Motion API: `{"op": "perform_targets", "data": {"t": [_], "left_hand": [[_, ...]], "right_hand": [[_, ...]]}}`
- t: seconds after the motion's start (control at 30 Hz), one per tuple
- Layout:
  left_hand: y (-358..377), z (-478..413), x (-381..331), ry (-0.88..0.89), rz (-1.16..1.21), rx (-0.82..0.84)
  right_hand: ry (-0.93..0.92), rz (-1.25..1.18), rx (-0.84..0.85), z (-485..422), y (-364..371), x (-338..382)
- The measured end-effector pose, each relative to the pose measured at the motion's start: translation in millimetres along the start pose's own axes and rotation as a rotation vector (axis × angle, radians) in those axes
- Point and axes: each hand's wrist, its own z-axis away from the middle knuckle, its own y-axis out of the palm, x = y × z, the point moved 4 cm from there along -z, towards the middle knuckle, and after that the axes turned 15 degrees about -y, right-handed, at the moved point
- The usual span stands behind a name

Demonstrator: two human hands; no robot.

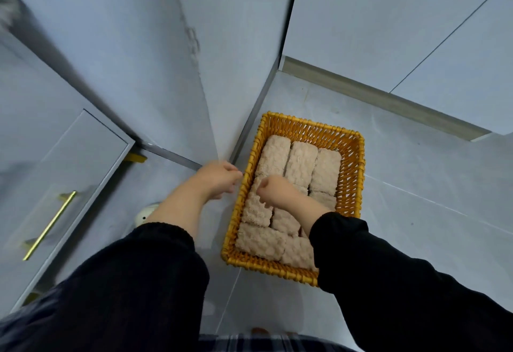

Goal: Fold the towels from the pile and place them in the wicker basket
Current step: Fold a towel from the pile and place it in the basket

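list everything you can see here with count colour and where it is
wicker basket: one, orange-yellow, on the floor by the wall corner
folded towels: at least eight showing, beige-pink, in rows inside the basket, some hidden under the right arm
floor: grey tiles, under the basket
cabinet: one, grey, at left
handle: one, gold, on the cabinet front
white round thing: one, on the floor beside the left forearm, unidentifiable
skirting: grey-beige strip, foot of the far wall
sleeves: two, black
left hand: at the basket's left rim, fingers curled
right hand: over the towels, fingers curled, grip unclear
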Motion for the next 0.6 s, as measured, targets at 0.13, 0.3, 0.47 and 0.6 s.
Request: {"op": "perform_targets", "data": {"t": [0.13, 0.3, 0.47, 0.6], "left_hand": [[-37.8, 44.3, -2.3, 0.062, 0.045, -0.152], [-94.7, 103.0, 7.7, 0.130, 0.230, -0.322], [-161.2, 166.0, 31.3, 0.234, 0.387, -0.564], [-209.0, 225.3, 65.1, 0.320, 0.505, -0.808]], "right_hand": [[-0.179, -0.003, -0.090, 16.9, -12.8, 59.9], [-0.388, -0.026, -0.148, 42.3, -19.1, 153.1], [-0.594, -0.054, -0.211, 66.7, -24.1, 250.8], [-0.728, -0.035, -0.219, 84.9, -16.6, 324.0]]}}
